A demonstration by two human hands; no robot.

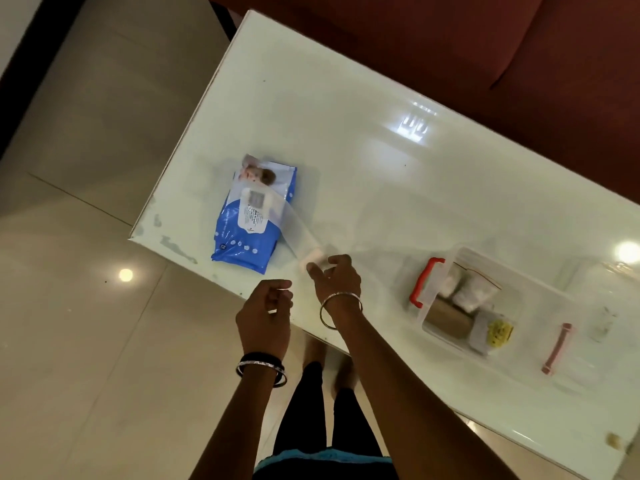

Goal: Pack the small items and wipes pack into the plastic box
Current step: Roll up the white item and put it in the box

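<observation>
Clear plastic box [446,336] with small bagged items [472,292] inside

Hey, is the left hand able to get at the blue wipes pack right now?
Probably yes. The left hand hovers at the table's near edge, loosely curled and apparently empty. The wipes pack lies flat just beyond it, with nothing between; only the right hand's blurred clear item crosses the pack's right side.

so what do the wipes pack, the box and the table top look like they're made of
Wipes pack: soft printed plastic film, glossy and creased. Plastic box: clear rigid plastic, since its contents show through, with a red handle. Table top: white and very glossy, mirroring the lights; probably glass or lacquer.
</observation>
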